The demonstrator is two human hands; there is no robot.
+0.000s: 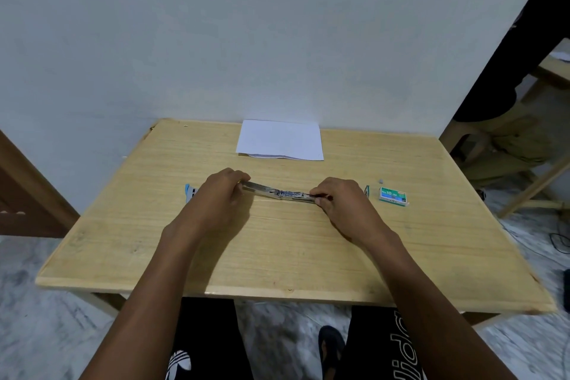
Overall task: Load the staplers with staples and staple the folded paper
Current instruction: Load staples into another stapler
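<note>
A metal stapler [279,193] lies opened out flat across the middle of the wooden table [277,256]. My left hand [220,194] grips its left end and my right hand [340,199] pinches its right end at the staple channel. A blue part [188,192] pokes out left of my left hand, and another blue tip [366,190] shows right of my right hand. The folded white paper [280,139] rests at the table's far edge. A green staple box [393,195] sits to the right of my right hand.
A small grey bit [381,180] lies just behind the staple box. The table stands against a pale wall. Another person's legs and a wooden stool [505,145] are at the right. A brown door [27,194] is at the left.
</note>
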